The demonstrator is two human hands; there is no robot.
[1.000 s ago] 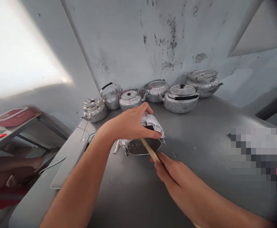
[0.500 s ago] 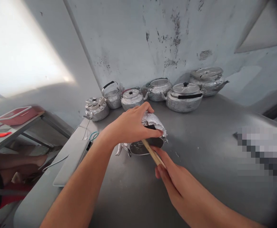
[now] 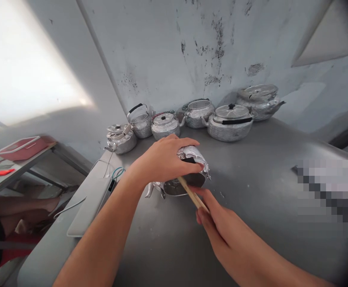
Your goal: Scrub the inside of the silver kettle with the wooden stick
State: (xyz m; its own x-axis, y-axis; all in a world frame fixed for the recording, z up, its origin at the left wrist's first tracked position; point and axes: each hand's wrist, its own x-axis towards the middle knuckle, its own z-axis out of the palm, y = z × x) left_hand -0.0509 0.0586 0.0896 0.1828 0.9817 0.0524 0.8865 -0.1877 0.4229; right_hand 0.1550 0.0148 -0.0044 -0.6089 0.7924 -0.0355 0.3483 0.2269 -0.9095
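Note:
A silver kettle (image 3: 193, 153) with a crinkled, foil-like surface lies tipped on the table, its dark round opening facing me. My left hand (image 3: 165, 159) grips it from above and the left, with the thumb across a black piece near the rim. At the left the kettle's spout pokes out from under my wrist. In my right hand (image 3: 211, 211) is a light wooden stick (image 3: 188, 190), held between thumb and fingers. The stick's far end reaches into the opening or against its rim; its tip is hidden by my left thumb.
Several silver kettles (image 3: 229, 127) stand along the stained wall at the back of the grey table (image 3: 266, 223). A pale flat device (image 3: 90, 207) with cables lies on the left. A pink basket (image 3: 21, 148) sits on a side table; a person's legs (image 3: 18, 207) show below.
My left index finger has stretched out farther to the right over the kettle. The right hand and the stick are almost unchanged; the view has shifted slightly.

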